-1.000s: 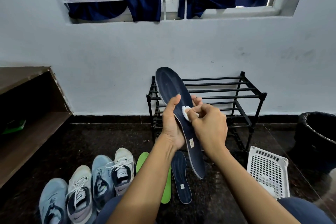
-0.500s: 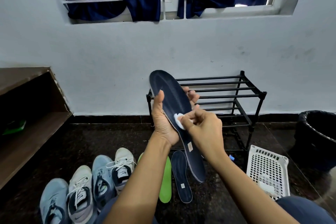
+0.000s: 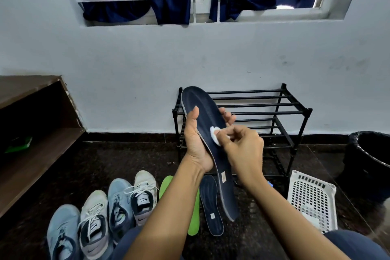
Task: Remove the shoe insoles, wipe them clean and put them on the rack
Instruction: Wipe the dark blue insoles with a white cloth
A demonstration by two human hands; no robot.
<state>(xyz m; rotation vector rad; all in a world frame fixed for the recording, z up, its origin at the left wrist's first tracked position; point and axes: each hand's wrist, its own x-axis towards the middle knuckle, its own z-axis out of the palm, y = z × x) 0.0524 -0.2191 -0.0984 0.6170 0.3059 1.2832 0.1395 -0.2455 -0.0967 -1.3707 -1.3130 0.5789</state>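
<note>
1 white pad [image 3: 215, 137] on 1 insole [image 3: 207, 112]

Four shoes [image 3: 118, 202] left of the rack [image 3: 293, 112]; two navy insoles [image 3: 207, 116], one green insole [image 3: 194, 219]; one white pad [image 3: 215, 137]; one basket [image 3: 312, 200] and one bin [image 3: 369, 154] right of it.

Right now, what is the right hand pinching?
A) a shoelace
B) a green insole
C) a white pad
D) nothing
C: the right hand pinches the pad against the insole held up by the left hand.
</note>
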